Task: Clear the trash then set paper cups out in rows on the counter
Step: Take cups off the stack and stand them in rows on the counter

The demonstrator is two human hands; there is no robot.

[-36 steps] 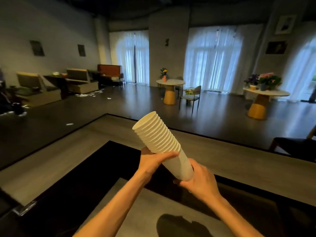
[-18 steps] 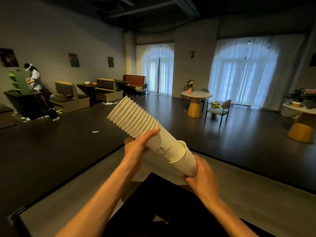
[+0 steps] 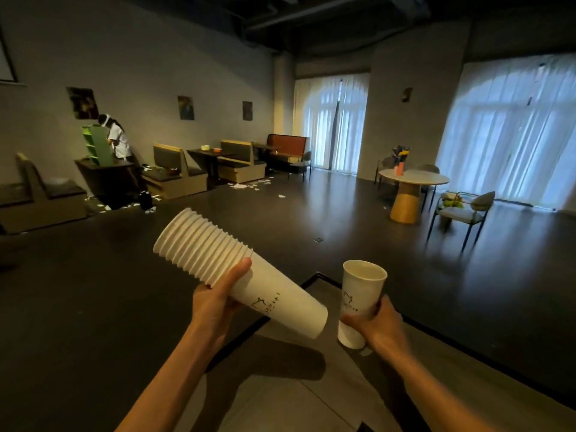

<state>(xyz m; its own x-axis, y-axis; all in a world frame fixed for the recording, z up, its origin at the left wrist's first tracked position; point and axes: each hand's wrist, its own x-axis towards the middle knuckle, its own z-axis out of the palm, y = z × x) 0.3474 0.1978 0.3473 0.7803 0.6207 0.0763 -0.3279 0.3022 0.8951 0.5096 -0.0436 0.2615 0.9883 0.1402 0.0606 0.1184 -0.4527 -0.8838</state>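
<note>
A grey counter (image 3: pixel 311 397) is spread below both hands. Above it, a nested stack of paper cups (image 3: pixel 237 272) is held tilted, its rims pointing up and away to the left, and is gripped near the middle by the left hand (image 3: pixel 215 302), the thumb laid across the top. Just beside the stack's bottom end, a single paper cup (image 3: pixel 358 300) is held upright, apart from the stack, and is clasped around its lower half by the right hand (image 3: pixel 375 324).
</note>
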